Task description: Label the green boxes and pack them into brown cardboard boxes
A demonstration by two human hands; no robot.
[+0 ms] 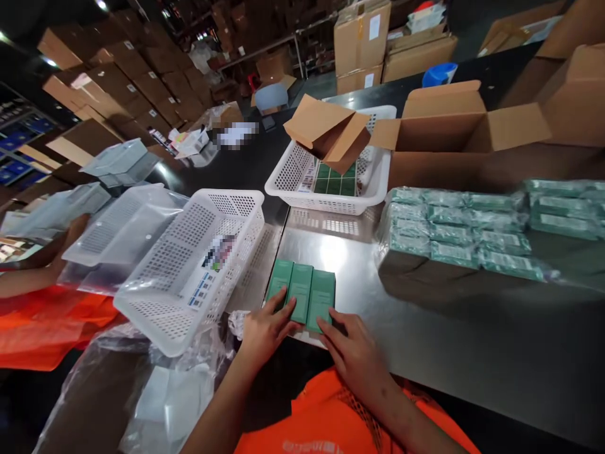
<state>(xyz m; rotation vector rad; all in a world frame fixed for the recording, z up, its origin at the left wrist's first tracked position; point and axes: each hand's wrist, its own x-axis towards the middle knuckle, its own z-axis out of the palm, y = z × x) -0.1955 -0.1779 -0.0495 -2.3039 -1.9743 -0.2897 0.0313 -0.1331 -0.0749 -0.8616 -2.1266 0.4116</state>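
Observation:
Three slim green boxes (299,294) lie side by side on the steel tabletop in front of me. My left hand (265,329) rests its outstretched fingers on the near ends of the left and middle boxes. At the right box's lower right corner, the fingers of my right hand (353,345) touch its edge, apart from one another. Neither hand is wrapped round a box. Left of my hands stands a white perforated basket (189,224) with a printed sheet inside.
Behind the boxes, another white basket (326,203) holds green boxes and an open carton (321,120). Film-wrapped green packs (454,230) are stacked at right, before a large open carton (439,161). A person's orange garment (51,325) shows beside clear plastic containers (127,230).

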